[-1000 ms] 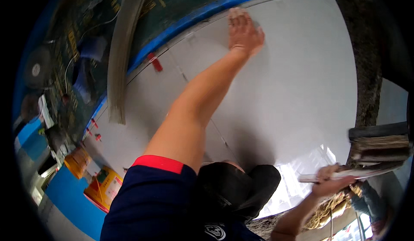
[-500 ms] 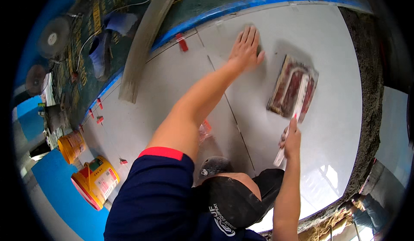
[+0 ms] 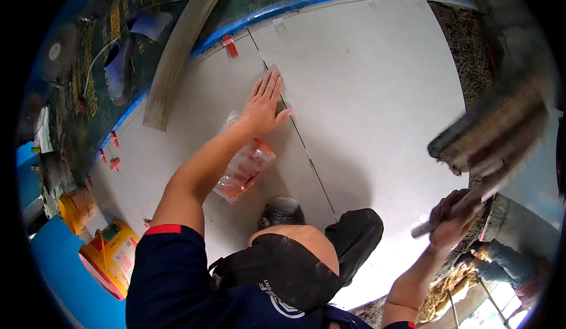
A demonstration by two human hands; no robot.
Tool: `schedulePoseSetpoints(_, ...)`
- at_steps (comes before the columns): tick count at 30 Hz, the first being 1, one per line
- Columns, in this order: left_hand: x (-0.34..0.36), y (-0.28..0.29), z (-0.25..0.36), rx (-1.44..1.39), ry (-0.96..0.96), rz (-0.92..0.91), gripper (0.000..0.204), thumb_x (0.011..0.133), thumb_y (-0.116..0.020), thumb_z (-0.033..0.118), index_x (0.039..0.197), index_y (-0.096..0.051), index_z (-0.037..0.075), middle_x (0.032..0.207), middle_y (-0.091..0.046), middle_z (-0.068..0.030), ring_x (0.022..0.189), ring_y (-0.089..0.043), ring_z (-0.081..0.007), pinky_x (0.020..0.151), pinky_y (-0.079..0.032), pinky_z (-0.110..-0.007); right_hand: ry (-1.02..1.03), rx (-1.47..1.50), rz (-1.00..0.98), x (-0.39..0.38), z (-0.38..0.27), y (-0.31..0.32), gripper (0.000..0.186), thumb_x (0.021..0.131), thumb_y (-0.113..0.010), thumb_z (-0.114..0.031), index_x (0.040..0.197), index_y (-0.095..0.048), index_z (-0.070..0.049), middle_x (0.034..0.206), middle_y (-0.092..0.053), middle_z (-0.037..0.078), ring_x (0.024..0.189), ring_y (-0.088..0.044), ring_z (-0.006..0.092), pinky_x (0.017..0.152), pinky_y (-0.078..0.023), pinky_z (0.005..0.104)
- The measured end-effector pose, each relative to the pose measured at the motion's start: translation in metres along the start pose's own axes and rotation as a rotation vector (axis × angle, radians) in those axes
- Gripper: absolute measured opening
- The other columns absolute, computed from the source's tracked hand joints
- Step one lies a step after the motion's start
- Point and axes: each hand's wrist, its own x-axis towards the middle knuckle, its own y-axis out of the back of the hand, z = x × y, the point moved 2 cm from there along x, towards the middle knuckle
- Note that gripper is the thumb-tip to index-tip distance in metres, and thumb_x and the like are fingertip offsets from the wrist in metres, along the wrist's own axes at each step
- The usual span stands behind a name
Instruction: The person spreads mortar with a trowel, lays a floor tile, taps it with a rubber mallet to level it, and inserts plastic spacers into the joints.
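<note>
Pale large-format floor tiles (image 3: pixel 365 75) lie beneath me, with a thin dark joint (image 3: pixel 301 134) between them. My left hand (image 3: pixel 264 106) rests flat beside that joint, fingers stretched out and thumb apart, holding nothing. Raised at the right, above the tile edge, my right hand (image 3: pixel 453 218) is closed around the handle of a flat-headed beater. The rectangular, mortar-stained head of this beater (image 3: pixel 495 123) is tilted and smeared by motion. A clear plastic bag with red pieces (image 3: pixel 244 167) lies under my left forearm.
Red levelling clips (image 3: pixel 230 45) stand along the tile edges. A grey straightedge bar (image 3: pixel 177 64) and blue shoes (image 3: pixel 118 70) are at the far left. Yellow buckets (image 3: pixel 112 255) stand nearer. Dark mortar (image 3: pixel 454 46) borders the right edge; another person's legs (image 3: pixel 501 264) are at lower right.
My right hand has lifted the beater off the tile and swung it to the right. My left hand has moved left and nearer, to the joint. The view has shifted, showing more of the bag.
</note>
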Motion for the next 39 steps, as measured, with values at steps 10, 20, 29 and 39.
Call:
schedulePoseSetpoints(10,0.014,0.000,0.004,0.005,-0.019,0.038,0.088,0.095,-0.047,0.055,0.148,-0.024,-0.010,0.158,-0.020,-0.0269,0.148,-0.016,-0.0401,0.121,-0.013,-0.047,-0.394,-0.466,-0.577,0.089,0.101,-0.173,0.062,0.099,-0.043,-0.060,0.082,-0.055,-0.002,0.060,-0.049,0.004,0.045,-0.046,0.0153,0.044,-0.041,0.0346)
schedulePoseSetpoints(20,0.006,0.004,-0.002,-0.040,0.025,-0.020,0.089,0.094,-0.046,0.057,0.149,-0.022,-0.010,0.158,-0.018,-0.0267,0.149,-0.013,-0.0384,0.121,-0.011,-0.046,0.312,-0.106,-0.343,0.049,0.045,-0.095,0.040,0.102,-0.047,-0.043,0.085,-0.047,-0.007,0.056,-0.044,0.001,0.044,-0.044,0.0087,0.038,-0.035,0.0239)
schedulePoseSetpoints(29,0.008,0.007,0.000,-0.053,0.021,-0.009,0.088,0.094,-0.049,0.054,0.149,-0.023,-0.010,0.159,-0.018,-0.0256,0.149,-0.014,-0.0381,0.121,-0.011,-0.045,-0.367,-0.391,-0.602,0.100,0.007,-0.212,0.058,0.097,-0.045,-0.063,0.075,-0.050,-0.009,0.055,-0.041,-0.004,0.039,-0.037,0.0081,0.036,-0.031,0.0258)
schedulePoseSetpoints(39,0.016,0.002,0.010,-0.061,0.002,0.026,0.086,0.094,-0.050,0.052,0.148,-0.026,-0.011,0.158,-0.020,-0.0260,0.149,-0.015,-0.0383,0.121,-0.011,-0.046,0.590,-0.568,-0.317,0.077,0.136,-0.162,0.055,0.103,-0.037,-0.043,0.084,-0.055,0.006,0.087,-0.065,0.022,0.092,-0.061,0.0298,0.082,-0.046,0.0417)
